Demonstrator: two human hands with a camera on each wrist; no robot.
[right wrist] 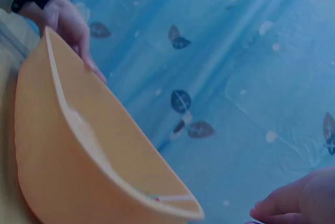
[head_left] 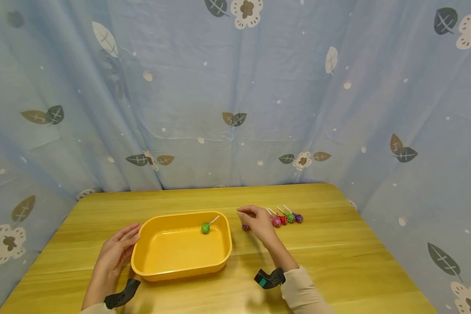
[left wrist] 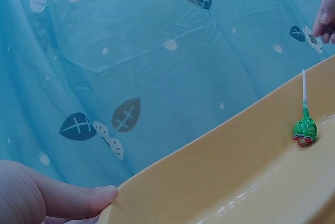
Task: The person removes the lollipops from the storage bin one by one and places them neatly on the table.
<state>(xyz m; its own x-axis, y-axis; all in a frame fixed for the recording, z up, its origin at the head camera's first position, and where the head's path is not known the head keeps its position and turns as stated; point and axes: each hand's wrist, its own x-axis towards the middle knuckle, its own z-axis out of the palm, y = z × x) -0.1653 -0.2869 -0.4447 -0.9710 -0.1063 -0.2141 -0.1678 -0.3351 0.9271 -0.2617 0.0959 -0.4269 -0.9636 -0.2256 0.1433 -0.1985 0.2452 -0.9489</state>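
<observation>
A yellow plastic tray (head_left: 180, 271) stands on the table, with a green-wrapped lollipop (head_left: 206, 228) inside, its white stick leaning toward the back right rim. My left hand (head_left: 115, 250) rests against the tray's left end, thumb touching the rim and fingers extended along the outside. Just past the tray's right side, my right hand (head_left: 257, 223) pinches a lollipop (head_left: 245, 227) by its stick. The wrapped head shows below the fingers, while most of the stick is hidden. In the right wrist view, the right hand (right wrist: 293, 200) shows only at the bottom corner.
Right of my right hand lie several lollipops, among them pink (head_left: 276, 223), green (head_left: 290, 217) and purple (head_left: 299, 218) ones, sticks pointing back. The wooden table (head_left: 337, 257) ends at a blue patterned curtain (head_left: 196, 104). A black strap device sits on each wrist.
</observation>
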